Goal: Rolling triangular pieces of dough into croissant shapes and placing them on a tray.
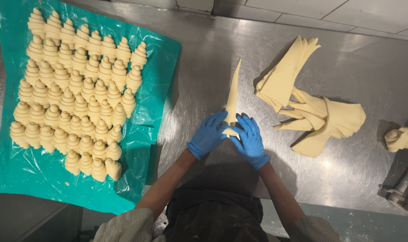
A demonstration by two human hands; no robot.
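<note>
Head view: a long pale triangle of raw dough (232,96) lies flat on the brushed steel desk (347,67), tip pointing away from the person, wide base nearest the body. Risk, as I judge it: the thin strip could stretch or tear if pulled unevenly, or the roll could start crooked if one side of the base gets folded ahead of the other; soft dough may also stick to the steel. Left hand (208,134) in a blue glove, fingers loosely curled and half open, fingertips touching the left corner of the base. Right hand (250,140) in a blue glove, same posture, fingertips on the right corner; neither is clenched, both pinch lightly at the base edge. Right of the hands, a loose pile of cut dough triangles (311,105). Far right, a small lump of dough scrap (399,138). Left, a teal plastic sheet (161,58) carrying rows of rolled raw croissants (74,94), well apart from the hands.
</note>
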